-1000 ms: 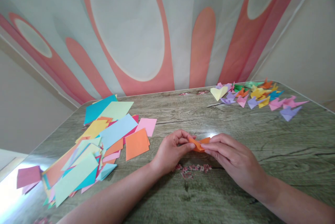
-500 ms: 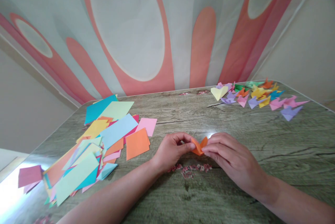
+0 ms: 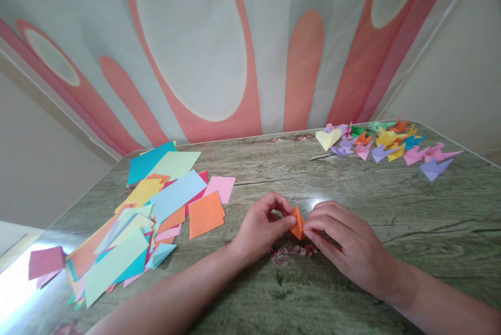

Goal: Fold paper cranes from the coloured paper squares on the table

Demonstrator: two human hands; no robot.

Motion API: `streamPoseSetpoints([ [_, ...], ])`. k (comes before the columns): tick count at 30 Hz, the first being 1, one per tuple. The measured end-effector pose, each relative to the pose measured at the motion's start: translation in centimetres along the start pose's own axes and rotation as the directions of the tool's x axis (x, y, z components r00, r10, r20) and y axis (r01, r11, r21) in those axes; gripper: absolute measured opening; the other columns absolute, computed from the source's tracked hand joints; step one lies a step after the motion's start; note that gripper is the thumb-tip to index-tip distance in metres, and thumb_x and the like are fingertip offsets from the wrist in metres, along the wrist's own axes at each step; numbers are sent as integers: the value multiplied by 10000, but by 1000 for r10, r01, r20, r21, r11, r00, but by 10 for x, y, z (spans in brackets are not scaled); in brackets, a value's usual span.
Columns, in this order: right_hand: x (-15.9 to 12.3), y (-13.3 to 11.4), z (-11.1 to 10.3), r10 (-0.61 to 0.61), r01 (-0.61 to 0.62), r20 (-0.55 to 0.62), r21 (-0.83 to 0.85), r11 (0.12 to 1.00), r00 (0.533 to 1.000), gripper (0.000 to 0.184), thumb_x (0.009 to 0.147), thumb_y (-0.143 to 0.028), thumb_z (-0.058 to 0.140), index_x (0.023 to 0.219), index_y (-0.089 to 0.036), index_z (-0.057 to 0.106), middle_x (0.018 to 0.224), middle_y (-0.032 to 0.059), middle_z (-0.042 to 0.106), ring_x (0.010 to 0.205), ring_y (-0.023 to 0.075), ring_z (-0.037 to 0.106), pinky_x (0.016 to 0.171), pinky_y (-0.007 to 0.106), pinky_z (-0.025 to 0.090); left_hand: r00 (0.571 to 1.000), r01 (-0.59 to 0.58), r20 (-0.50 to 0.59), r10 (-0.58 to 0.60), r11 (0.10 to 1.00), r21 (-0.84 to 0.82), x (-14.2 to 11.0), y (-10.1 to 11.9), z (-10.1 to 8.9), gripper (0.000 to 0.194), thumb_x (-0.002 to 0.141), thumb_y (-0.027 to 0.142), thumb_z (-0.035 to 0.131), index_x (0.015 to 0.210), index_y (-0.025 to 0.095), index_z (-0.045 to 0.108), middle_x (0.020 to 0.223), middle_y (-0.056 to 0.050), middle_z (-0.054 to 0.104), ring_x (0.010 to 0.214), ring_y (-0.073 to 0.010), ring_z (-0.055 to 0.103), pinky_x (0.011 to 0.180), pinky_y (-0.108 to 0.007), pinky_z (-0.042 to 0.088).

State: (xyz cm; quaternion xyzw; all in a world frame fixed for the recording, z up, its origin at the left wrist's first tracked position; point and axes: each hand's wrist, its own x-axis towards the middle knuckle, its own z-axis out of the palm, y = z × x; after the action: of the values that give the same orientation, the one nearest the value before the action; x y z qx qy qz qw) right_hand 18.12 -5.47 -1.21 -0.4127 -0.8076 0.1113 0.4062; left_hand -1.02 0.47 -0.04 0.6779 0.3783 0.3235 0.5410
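Note:
A small folded piece of orange origami paper is held just over the table between both hands. My left hand pinches its left side between thumb and fingers. At its right edge, my right hand grips with thumb and fingertips pressed together. The piece stands upright as a narrow pointed shape, and its fingertip-covered parts are hidden. Several finished paper figures in purple, pink, yellow, green and orange lie at the far right, with a pale yellow heart-like fold at their left end.
Loose coloured paper sheets overlap across the left of the wood-patterned table. An orange square lies closest to my left hand. Dark red paper sits at the far left edge. A pink-and-white patterned backdrop rises behind the table.
The orange paper has turned from an open V shape to a narrower upright point. My left hand has shifted slightly right with it; the right hand has barely moved.

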Motion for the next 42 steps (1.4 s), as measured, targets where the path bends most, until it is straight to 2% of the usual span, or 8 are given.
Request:
streamPoseSetpoints([
  [3, 1, -1, -2, -14, 13, -34, -43, 999, 999, 94, 892, -115, 572, 926, -167, 643, 868, 54, 645, 843, 180, 570, 763, 344, 481, 981, -179, -26, 193, 947, 267, -6, 8, 1, 51, 832, 208, 645, 851, 170, 618, 920, -45, 629, 903, -166, 570, 764, -267, 440],
  [9, 1, -3, -5, -29, 23, -65, -96, 995, 997, 139, 897, -113, 556, 962, -181, 659, 843, 60, 666, 811, 194, 599, 718, 346, 495, 911, -397, 92, 402, 793, 463, -16, 12, 4, 84, 867, 235, 622, 932, 187, 646, 863, -41, 677, 835, -171, 592, 775, -299, 447],
  [19, -2, -4, 1, 14, -22, -97, -83, 996, 995, 57, 886, -154, 612, 889, -174, 665, 835, 52, 677, 778, 171, 621, 717, 317, 497, 861, -467, 189, 472, 587, 662, -18, 4, 3, 90, 902, 190, 537, 911, 161, 621, 826, -63, 665, 785, -180, 599, 740, -310, 426],
  [24, -1, -5, 3, 127, -129, -102, -7, 992, 987, 77, 899, -223, 609, 834, -194, 637, 768, 25, 663, 717, 155, 609, 652, 290, 481, 844, -502, 267, 465, 509, 700, -17, 4, 1, 131, 911, 193, 505, 905, 157, 630, 788, -69, 656, 747, -185, 581, 709, -316, 400],
  [33, -2, -6, -1, 197, -195, -41, 60, 979, 980, 162, 914, -298, 575, 783, -219, 630, 740, 7, 658, 709, 164, 615, 667, 299, 470, 857, -499, 288, 427, 550, 670, -14, 1, -2, 156, 923, 188, 479, 948, 170, 632, 818, -69, 668, 775, -182, 593, 729, -314, 396],
  [35, 0, -5, -7, 250, -246, -44, 74, 966, 967, 184, 933, -315, 529, 813, -232, 641, 766, 7, 673, 729, 168, 630, 676, 297, 480, 867, -489, 281, 411, 595, 638, -12, 1, -4, 163, 930, 180, 465, 943, 172, 628, 828, -66, 674, 795, -179, 603, 741, -310, 401],
  [38, 3, 0, -15, 419, -413, -74, 92, 906, 905, 205, 935, -363, 501, 879, -242, 657, 859, 17, 700, 786, 183, 652, 687, 298, 501, 864, -503, 297, 406, 695, 514, -8, 3, -8, 175, 937, 176, 459, 899, 171, 630, 834, -61, 685, 817, -171, 610, 765, -302, 419],
  [42, 6, 8, -17, 507, -512, 79, 208, 833, 858, 217, 909, -410, 533, 991, -260, 667, 1003, 23, 702, 841, 186, 659, 720, 307, 527, 878, -459, 284, 386, 847, 267, -5, 5, -9, 152, 919, 188, 515, 840, 157, 641, 822, -57, 687, 818, -153, 613, 804, -279, 458],
])
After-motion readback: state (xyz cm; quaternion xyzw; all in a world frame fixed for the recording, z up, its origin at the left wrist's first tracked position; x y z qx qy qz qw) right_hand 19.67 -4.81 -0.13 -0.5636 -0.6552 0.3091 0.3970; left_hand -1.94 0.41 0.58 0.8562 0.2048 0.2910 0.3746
